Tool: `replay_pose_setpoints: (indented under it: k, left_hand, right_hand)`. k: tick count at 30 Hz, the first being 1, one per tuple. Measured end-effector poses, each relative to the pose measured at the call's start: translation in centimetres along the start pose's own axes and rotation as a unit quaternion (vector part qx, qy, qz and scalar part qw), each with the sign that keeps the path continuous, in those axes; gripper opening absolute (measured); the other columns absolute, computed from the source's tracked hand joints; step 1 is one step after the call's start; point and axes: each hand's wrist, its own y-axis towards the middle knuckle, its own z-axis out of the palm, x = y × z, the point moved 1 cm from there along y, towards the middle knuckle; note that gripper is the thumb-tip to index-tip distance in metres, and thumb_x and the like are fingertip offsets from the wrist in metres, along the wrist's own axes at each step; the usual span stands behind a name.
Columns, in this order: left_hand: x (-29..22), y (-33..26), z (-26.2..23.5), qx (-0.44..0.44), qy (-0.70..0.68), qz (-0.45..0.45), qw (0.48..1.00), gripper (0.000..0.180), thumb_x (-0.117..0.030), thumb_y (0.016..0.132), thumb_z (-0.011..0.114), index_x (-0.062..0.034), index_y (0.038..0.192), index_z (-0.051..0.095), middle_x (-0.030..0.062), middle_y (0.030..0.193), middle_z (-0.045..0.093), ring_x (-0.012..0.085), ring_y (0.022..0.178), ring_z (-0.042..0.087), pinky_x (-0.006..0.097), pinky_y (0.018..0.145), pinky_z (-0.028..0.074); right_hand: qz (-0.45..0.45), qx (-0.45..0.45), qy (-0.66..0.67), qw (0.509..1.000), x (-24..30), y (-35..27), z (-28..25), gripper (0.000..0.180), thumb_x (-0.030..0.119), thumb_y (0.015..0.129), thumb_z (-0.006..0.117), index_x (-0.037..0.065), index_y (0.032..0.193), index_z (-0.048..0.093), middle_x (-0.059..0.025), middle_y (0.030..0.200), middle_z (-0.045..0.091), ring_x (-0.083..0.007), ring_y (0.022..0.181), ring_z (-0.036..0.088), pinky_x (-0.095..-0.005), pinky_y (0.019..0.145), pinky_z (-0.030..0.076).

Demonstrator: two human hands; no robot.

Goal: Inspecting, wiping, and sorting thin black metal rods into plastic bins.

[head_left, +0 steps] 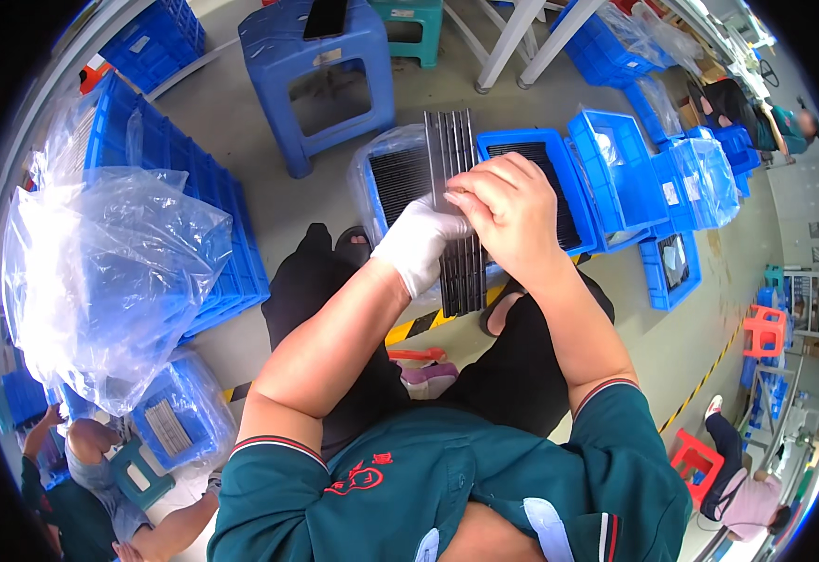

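My left hand (pixel 420 244), in a white glove, grips a stack of long, thin, dark strips (pixel 464 272) around its middle. The stack stands lengthwise away from me, above the floor between my knees. My bare right hand (pixel 517 211) has its thumb and fingers pinched together at the stack's upper half, just above the glove. Whether it holds one strip or several is hidden by the fingers. Behind the stack, a plastic-lined bin (pixel 364 187) on the left holds rows of similar dark strips. A blue bin (pixel 582 211) on the right holds more of them.
A blue stool (pixel 283 42) bears a black phone (pixel 326 18). To the left, blue crates (pixel 227 201) stand stacked beneath clear plastic film (pixel 110 272). More blue bins (pixel 620 159) stand at the right. Co-workers sit at lower left, lower right and far right.
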Motion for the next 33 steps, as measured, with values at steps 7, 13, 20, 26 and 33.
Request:
replay_pose_setpoints:
  k: [7,13,20,26,33]
  left_hand:
    - [0.1,0.2,-0.2,0.019,-0.016,-0.009,1.0,0.024,-0.002,0.083,0.06,-0.0028,0.108,0.06,0.0026,0.093,0.061,0.012,0.084,0.06,0.026,0.074,0.048]
    - [-0.3,-0.1,0.0,0.015,-0.025,-0.024,0.999,0.027,-0.001,0.087,0.058,-0.0016,0.114,0.058,0.0042,0.099,0.062,0.0136,0.092,0.06,0.029,0.082,0.049]
    - [-0.3,-0.1,-0.2,0.027,-0.019,-0.023,0.999,0.028,0.0,0.086,0.058,-0.002,0.114,0.057,0.0052,0.099,0.061,0.0147,0.091,0.061,0.03,0.08,0.051]
    - [-1.3,-0.8,0.6,0.045,-0.045,-0.052,0.997,0.028,0.001,0.087,0.059,-0.0011,0.114,0.056,0.0074,0.1,0.062,0.0181,0.093,0.064,0.034,0.081,0.056]
    - [-0.9,-0.5,0.2,0.053,-0.027,-0.041,0.997,0.029,0.0,0.086,0.06,-0.0001,0.115,0.056,0.0083,0.102,0.062,0.0181,0.094,0.063,0.034,0.082,0.055]
  right_hand:
    - [0.036,-0.044,0.053,0.997,0.2,0.1,-0.7,0.012,0.003,0.069,0.077,0.005,0.078,0.07,-0.006,0.077,0.065,-0.0223,0.074,0.061,-0.032,0.063,0.048]
    - [0.087,-0.024,0.114,0.989,-0.2,0.0,0.0,0.013,0.004,0.07,0.077,0.004,0.081,0.071,-0.0054,0.077,0.065,-0.02,0.074,0.061,-0.0299,0.064,0.048]
    - [0.076,-0.007,0.14,0.987,-0.3,0.0,0.0,0.014,0.004,0.07,0.078,0.006,0.082,0.072,-0.0046,0.077,0.065,-0.0199,0.077,0.06,-0.0306,0.068,0.048]
    - [0.109,-0.028,0.116,0.987,-0.8,-0.2,-0.1,0.016,0.007,0.066,0.078,0.009,0.081,0.072,-0.0026,0.075,0.064,-0.0218,0.073,0.057,-0.0312,0.064,0.048]
    - [0.058,-0.048,0.083,0.994,-0.7,-0.4,0.2,0.014,0.01,0.064,0.079,0.011,0.076,0.072,-0.0013,0.075,0.063,-0.0213,0.075,0.057,-0.032,0.066,0.049]
